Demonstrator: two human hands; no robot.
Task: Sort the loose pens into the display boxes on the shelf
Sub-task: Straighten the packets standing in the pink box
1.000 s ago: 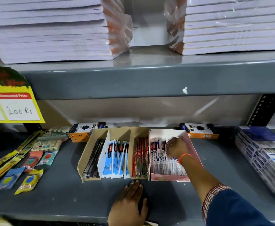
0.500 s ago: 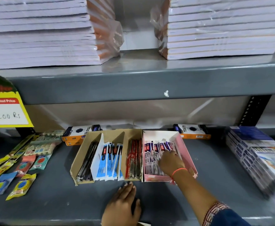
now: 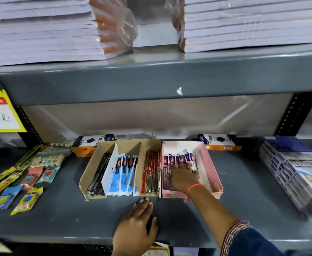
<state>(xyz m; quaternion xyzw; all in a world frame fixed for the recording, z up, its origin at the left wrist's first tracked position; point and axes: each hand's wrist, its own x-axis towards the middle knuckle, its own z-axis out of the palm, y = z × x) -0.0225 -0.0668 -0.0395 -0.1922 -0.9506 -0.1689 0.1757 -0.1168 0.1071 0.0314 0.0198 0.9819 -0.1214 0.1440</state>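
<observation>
Two hands — right hand [image 3: 183, 175] flat on pens [image 3: 177, 159] in pink box [image 3: 209, 170], grip spread; left hand [image 3: 135, 228] palm-down on shelf [image 3: 59, 218].

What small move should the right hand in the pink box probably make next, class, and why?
Probably press the pen packets flat and nudge them against the left wall. The right hand lies open on them inside the pink box, and bare space shows on that box's right side. The left hand rests on the shelf.

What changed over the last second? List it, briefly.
The right hand slid from the back of the pink cardboard display box toward its front and now lies flat on the white-and-blue packaged pens. The left hand stayed flat on the grey metal shelf.
</observation>
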